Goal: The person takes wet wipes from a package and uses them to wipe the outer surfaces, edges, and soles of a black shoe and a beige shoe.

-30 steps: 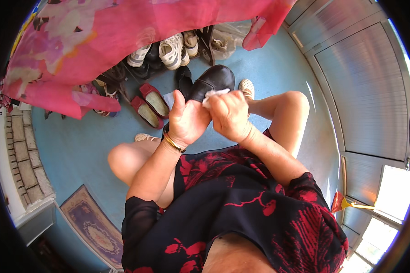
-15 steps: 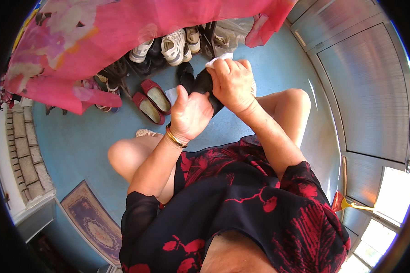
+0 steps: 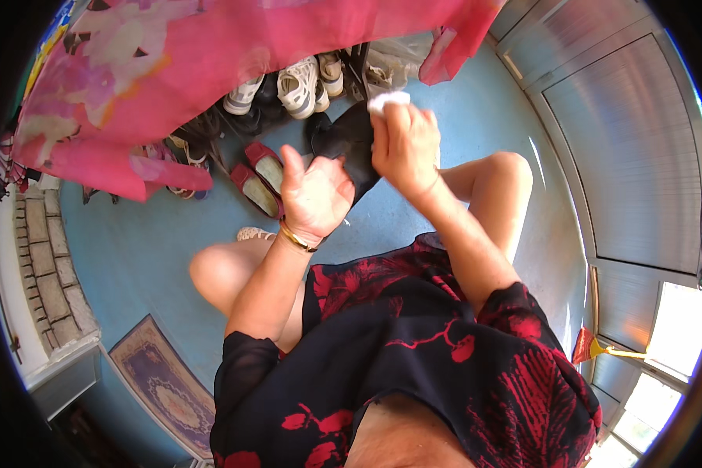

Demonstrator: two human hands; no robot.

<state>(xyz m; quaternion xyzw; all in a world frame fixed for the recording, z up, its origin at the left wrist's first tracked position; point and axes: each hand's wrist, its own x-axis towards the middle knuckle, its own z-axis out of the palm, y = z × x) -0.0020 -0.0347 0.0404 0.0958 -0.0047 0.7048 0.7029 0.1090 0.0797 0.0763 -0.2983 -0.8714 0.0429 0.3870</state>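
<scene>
A black shoe (image 3: 346, 139) is held in front of me, above the blue floor. My left hand (image 3: 320, 199) grips it from the left, thumb raised and the other fingers partly hidden at the shoe. On the wrist is a gold-coloured bangle. From the right, my right hand (image 3: 409, 152) is closed around a crumpled white cloth (image 3: 388, 102), whose end sticks out past the fingers at the shoe's far side. Whether the cloth touches the shoe is hard to make out.
Red flat shoes (image 3: 251, 189) stand on the floor left of the black shoe. White sneakers (image 3: 296, 87) sit on a low rack under a pink flowered cloth (image 3: 249, 31), beside a clear plastic bag (image 3: 402, 61). A patterned rug (image 3: 168, 382) lies lower left; a metal-framed door (image 3: 620, 156) rises at right.
The black shoe has turned so more of its upper shows. My right hand and the cloth have shifted slightly right; my left hand has moved a little left.
</scene>
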